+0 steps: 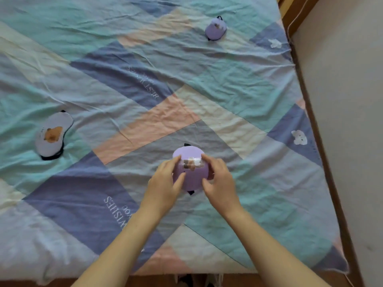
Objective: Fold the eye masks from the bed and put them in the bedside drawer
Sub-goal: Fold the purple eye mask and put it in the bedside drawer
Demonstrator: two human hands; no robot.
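A purple eye mask [191, 177] with a small animal print lies on the bed near its front edge. My left hand [164, 183] grips its left side and my right hand [219, 179] grips its right side, fingers curled over the edges. Black strap ends stick out above and below it. A pale grey eye mask with a brown bear print [53, 136] lies flat at the left. A third purple eye mask [215, 29] lies bunched up at the far right of the bed. No drawer is in view.
The bed carries a wrinkled patchwork quilt [145, 83] in teal, blue, pink and cream. Its wooden frame edge [323, 141] runs down the right side, with pale floor [352, 100] beyond.
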